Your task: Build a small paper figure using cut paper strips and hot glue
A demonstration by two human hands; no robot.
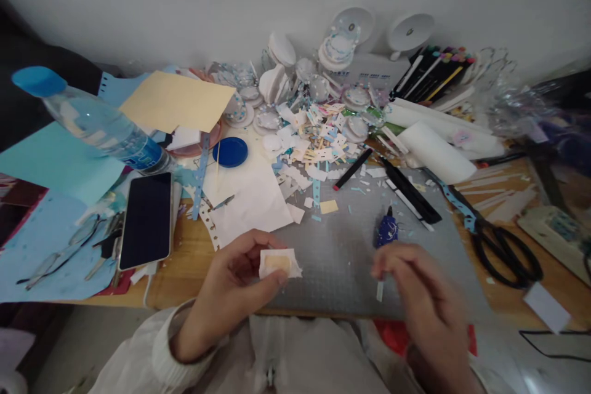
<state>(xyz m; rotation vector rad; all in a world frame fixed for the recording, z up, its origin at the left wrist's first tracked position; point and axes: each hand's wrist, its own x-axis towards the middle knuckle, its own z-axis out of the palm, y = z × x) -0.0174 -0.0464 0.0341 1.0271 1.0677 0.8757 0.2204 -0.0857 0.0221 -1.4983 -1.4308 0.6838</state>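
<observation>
My left hand [244, 277] is closed on a small white piece of paper [295, 263] with a pale yellow rectangle [276, 263] on its face. The thumb presses on its front and the fingers are behind. My right hand [420, 289] is smeared by motion, its fingers bent toward each other. Just beyond these fingertips is a blue tool with a black tip [386, 228], which looks like a glue gun. A thin whitish stick [379, 290] shows below the fingers. Whether the right hand grips the tool or the stick I cannot tell.
On the grey cutting mat [332, 258] lie a black pen [353, 169], a black cutter [410, 191] and paper scraps. Black scissors [505, 252] lie right. Small paper cutouts [323, 135] are heaped behind. A water bottle [106, 126] and phone [146, 218] are left.
</observation>
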